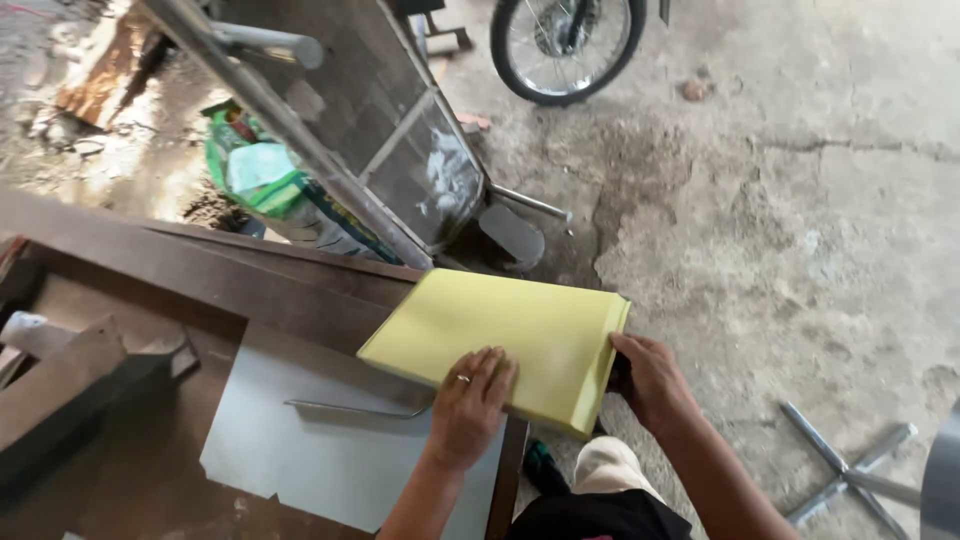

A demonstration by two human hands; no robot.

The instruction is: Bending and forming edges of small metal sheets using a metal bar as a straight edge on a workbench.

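A thick stack of yellow paper (510, 330) lies at the corner of a dark wooden table (230, 280), partly overhanging its right edge. My left hand (470, 405), with a ring on one finger, rests flat on the stack's near edge. My right hand (650, 378) grips the stack's right side, fingers under it and thumb along the edge. Under the stack's left part lies a grey metal sheet (330, 440) with a thin bent metal rod (355, 407) on it.
A tilted metal-framed mesh panel (400, 150) leans behind the table. A green sack (265, 180) sits beside it. A motorbike wheel (565, 45) stands at the top. Crossed metal bars (850, 470) lie on the cracked concrete floor at right. Wooden blocks (70, 385) sit at left.
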